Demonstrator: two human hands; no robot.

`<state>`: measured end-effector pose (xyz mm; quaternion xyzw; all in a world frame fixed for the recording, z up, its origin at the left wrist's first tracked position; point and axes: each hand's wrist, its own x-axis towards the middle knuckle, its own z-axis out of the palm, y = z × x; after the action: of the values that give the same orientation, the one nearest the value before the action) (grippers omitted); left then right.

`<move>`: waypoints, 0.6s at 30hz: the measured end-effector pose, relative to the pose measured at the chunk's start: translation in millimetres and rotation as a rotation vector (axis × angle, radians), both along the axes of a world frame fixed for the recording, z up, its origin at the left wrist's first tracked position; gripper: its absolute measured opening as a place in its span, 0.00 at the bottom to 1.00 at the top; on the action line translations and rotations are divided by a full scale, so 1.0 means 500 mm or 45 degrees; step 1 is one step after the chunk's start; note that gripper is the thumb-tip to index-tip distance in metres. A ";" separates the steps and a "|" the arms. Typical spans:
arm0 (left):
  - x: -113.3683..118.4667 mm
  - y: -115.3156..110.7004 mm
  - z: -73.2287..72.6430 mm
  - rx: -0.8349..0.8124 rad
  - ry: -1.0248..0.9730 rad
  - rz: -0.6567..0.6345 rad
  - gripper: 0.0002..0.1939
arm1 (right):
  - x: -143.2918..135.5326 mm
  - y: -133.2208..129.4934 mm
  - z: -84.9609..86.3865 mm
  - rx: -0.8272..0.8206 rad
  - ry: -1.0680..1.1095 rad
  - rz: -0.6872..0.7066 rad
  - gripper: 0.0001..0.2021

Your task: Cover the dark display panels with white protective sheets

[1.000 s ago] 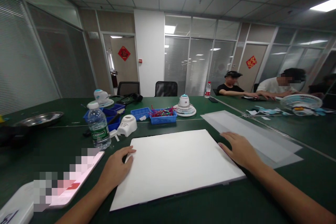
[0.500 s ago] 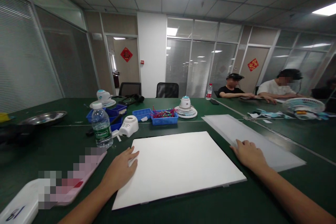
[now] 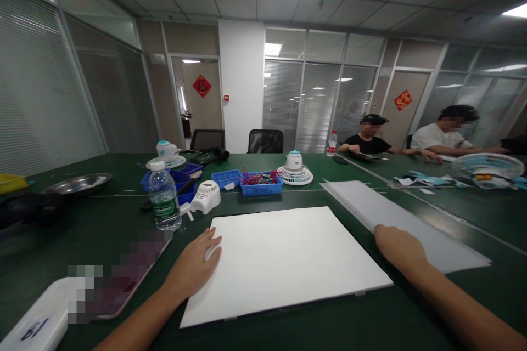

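Observation:
A white board or sheet [image 3: 284, 263] lies flat before me on the green table. My left hand [image 3: 195, 263] rests over its left edge, fingers spread and thumb on the white surface. To the right, a stack of translucent sheets [image 3: 415, 225] lies at a slant. My right hand [image 3: 401, 247] is at their near left edge with its fingers curled in, closed on a sheet's edge. The fingertips of that hand are partly hidden, so how many sheets it grips cannot be made out.
Left of the board stand a water bottle [image 3: 163, 197], a phone [image 3: 127, 279] and a white case [image 3: 41, 312]. Beyond are a white fan part [image 3: 206, 196], a blue tray [image 3: 260, 189] of coloured wires and a fan-like unit [image 3: 295, 170]. Two people sit at the far right.
The fingers of my right hand have closed from a flat, spread pose onto the edge of the translucent sheets. My left hand stays on the board. The view has shifted slightly.

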<state>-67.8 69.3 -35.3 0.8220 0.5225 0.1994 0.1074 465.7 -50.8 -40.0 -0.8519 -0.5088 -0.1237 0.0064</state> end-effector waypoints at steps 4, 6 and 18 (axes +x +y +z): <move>-0.003 0.002 -0.003 0.004 -0.052 0.017 0.27 | -0.035 -0.010 0.040 0.021 -0.067 0.070 0.20; -0.005 0.003 -0.003 0.011 -0.064 0.008 0.27 | -0.069 -0.014 0.047 0.074 -0.107 0.324 0.20; -0.014 0.011 -0.010 0.093 -0.022 0.015 0.22 | -0.232 -0.038 0.042 0.136 -0.161 1.491 0.18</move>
<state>-74.8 75.0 -40.0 0.8206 0.5186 0.2261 0.0807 349.8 -69.9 -19.1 -0.4185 -0.8869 -0.1757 0.0863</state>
